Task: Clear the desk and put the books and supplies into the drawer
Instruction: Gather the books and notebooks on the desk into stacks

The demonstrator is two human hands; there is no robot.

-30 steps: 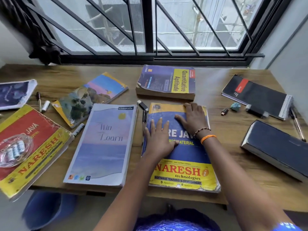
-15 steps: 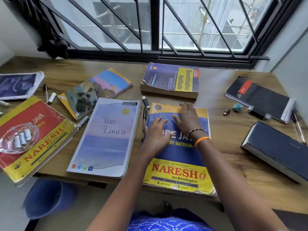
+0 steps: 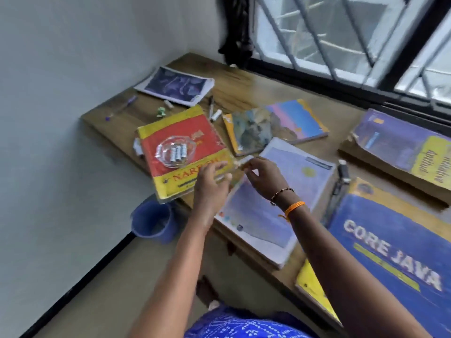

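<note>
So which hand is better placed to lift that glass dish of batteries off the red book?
Probably the left hand: it hovers open over the red book's near edge, just short of the glass dish. The right hand pinches a small white item, so it's occupied.

Soft daylight enters through the window (image 3: 353,32); motion blur smears everything; wide-angle distortion tilts the edges.

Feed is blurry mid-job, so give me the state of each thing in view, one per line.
Left hand: open, over the red book's edge.
Right hand: pinching a small white marker.
Red book: closed, overhanging the desk edge.
Glass dish: upright on the red book, holding small cylinders.
Pale notebook: closed, flat.
Core Java book: closed, flat.
Blue bin: upright on the floor.
</note>
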